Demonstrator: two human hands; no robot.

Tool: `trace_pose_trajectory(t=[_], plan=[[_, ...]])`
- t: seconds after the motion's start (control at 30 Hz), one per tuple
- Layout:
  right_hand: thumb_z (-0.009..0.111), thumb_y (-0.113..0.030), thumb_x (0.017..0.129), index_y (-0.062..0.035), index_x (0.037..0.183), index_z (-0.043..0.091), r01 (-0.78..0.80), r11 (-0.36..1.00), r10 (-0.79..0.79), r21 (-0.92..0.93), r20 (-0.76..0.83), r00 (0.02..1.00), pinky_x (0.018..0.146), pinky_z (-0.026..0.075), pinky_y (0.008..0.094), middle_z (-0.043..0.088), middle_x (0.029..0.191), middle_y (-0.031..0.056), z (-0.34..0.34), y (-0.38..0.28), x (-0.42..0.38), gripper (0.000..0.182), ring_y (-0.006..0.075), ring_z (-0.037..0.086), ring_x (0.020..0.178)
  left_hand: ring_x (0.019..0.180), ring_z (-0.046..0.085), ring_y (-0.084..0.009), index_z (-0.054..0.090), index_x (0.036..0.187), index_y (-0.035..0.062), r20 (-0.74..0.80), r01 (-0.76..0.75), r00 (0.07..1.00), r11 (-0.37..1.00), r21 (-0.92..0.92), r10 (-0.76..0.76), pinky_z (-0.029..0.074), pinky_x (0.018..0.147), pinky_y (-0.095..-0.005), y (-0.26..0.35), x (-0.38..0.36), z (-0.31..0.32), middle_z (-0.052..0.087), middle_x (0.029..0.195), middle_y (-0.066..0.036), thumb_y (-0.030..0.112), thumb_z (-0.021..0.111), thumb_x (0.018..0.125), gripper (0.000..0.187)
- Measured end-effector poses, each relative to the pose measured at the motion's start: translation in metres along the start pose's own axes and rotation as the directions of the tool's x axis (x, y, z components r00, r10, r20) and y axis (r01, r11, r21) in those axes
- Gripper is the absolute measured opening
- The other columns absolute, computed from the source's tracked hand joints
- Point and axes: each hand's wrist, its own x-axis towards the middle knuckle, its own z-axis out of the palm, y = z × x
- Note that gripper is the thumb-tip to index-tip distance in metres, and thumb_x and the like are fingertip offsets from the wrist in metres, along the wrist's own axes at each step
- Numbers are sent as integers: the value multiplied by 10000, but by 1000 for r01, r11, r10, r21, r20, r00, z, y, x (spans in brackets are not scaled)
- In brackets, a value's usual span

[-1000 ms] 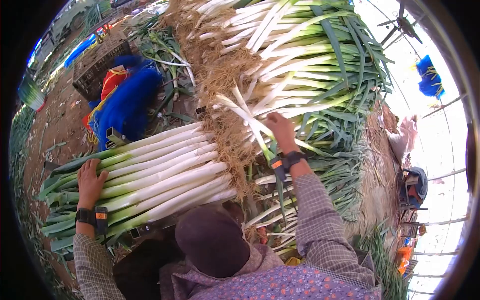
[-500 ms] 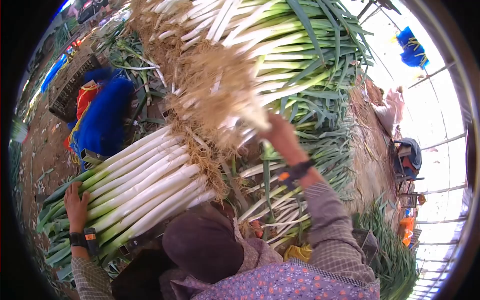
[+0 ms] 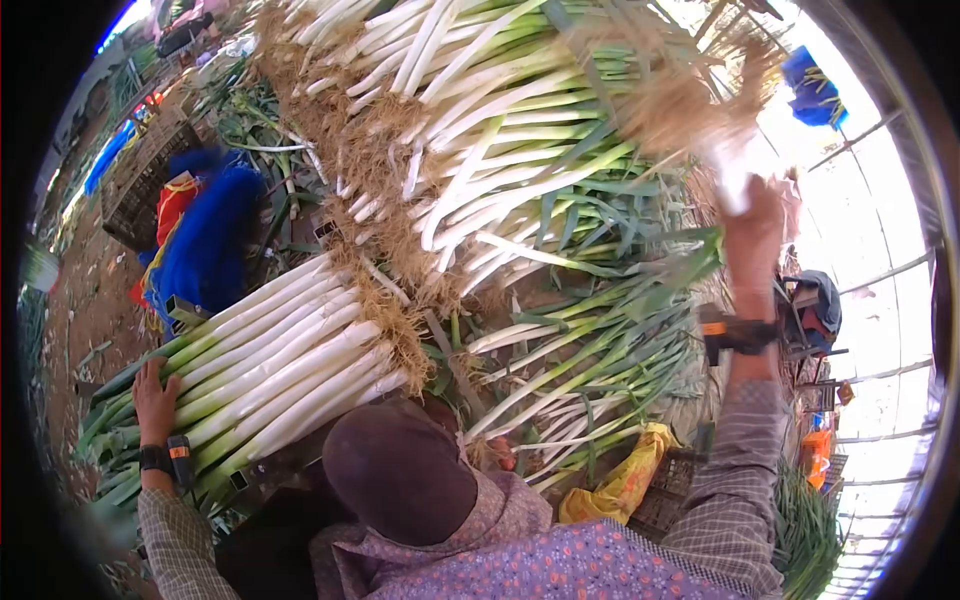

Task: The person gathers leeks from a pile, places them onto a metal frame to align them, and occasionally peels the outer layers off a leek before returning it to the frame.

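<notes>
My left hand point(image 3: 155, 402) rests with its fingers apart on the green ends of a row of leeks point(image 3: 285, 360) lying side by side at the lower left. Raised at the right, my right hand point(image 3: 752, 215) is closed around the white stalks of leeks whose roots point(image 3: 690, 105) point up and are smeared by motion. Below and left of that hand lies a loose heap of leeks point(image 3: 520, 140), roots to the left and green leaves to the right. How many stalks my right hand grips is blurred.
Blue netting point(image 3: 212, 240) and a dark crate point(image 3: 150, 185) lie at the left. A yellow sack point(image 3: 625, 480) sits near my right sleeve, beside another crate point(image 3: 665, 490). A dark chair point(image 3: 815, 310) and an orange item point(image 3: 818, 458) stand at the far right.
My right hand has swung to the right and upward with the leeks it holds, from over the heap's middle. The yellow sack shows more. My left hand has barely moved.
</notes>
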Motion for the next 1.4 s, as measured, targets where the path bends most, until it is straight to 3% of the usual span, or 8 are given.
trace_pose_trajectory(t=[0.2,0.27,0.33,0.47,0.67,0.77,1.03,1.4], plan=[[723,-181,697,-100,1136,605,-178,922,-234,345,860,453,832,522,407,633,1073,139,155,-60,-193,462,321,623,991,1176,473,-346,528,1178,76,-1,16,1000,1000,-15,-16,332,1015,-452,9,-2,-5,559,1191,-136,193,568,834,366],[704,-243,735,-91,1172,593,-187,870,-258,456,745,615,759,547,355,648,1065,154,199,-101,-222,476,254,663,836,1177,469,-351,527,1182,74,4,10,1000,1000,-16,-10,329,1021,-452,5,-1,-2,556,1193,-139,187,569,835,368],[650,-265,815,-105,1233,562,-849,484,179,212,926,333,667,548,339,645,1050,156,216,-149,-199,457,218,659,782,1181,465,-355,526,1187,71,20,11,1000,1000,-23,-10,325,1027,-452,3,1,-2,553,1198,-143,184,570,835,372],[566,-329,930,-127,1375,437,-919,-373,200,131,978,58,615,548,364,588,1000,78,285,-197,-187,505,217,587,766,1194,449,-352,522,1198,55,47,18,999,1000,-18,-17,309,1042,-449,0,2,-1,546,1215,-142,192,565,842,384],[617,-180,836,42,979,598,-847,-444,550,293,835,0,565,503,358,610,772,102,302,-216,-198,265,199,583,618,1175,453,-347,513,1203,55,70,27,997,999,-19,-25,315,1021,-450,0,2,-2,549,1204,-140,197,546,852,380],[645,-184,835,-9,860,601,-863,-171,681,476,690,245,493,426,322,563,658,38,264,-209,-259,183,148,511,519,1158,463,-351,505,1206,54,47,-9,999,1000,-16,10,326,1003,-451,-14,2,6,549,1203,-145,207,552,851,390],[467,-293,970,-63,923,474,-659,-750,89,-59,978,-188,463,481,318,559,749,89,97,-154,-370,235,179,550,575,1172,464,-372,502,1221,39,24,-46,999,998,-34,47,335,1000,-464,-28,5,15,547,1223,-167,244,555,868,411],[405,-185,970,19,1079,510,-312,-944,7,111,948,317,550,450,266,525,765,45,83,-199,-250,254,140,474,609,1218,501,-352,556,1245,19,23,-2,1000,1000,-31,2,369,1052,-439,-4,0,1,573,1275,-184,283,639,810,515]])
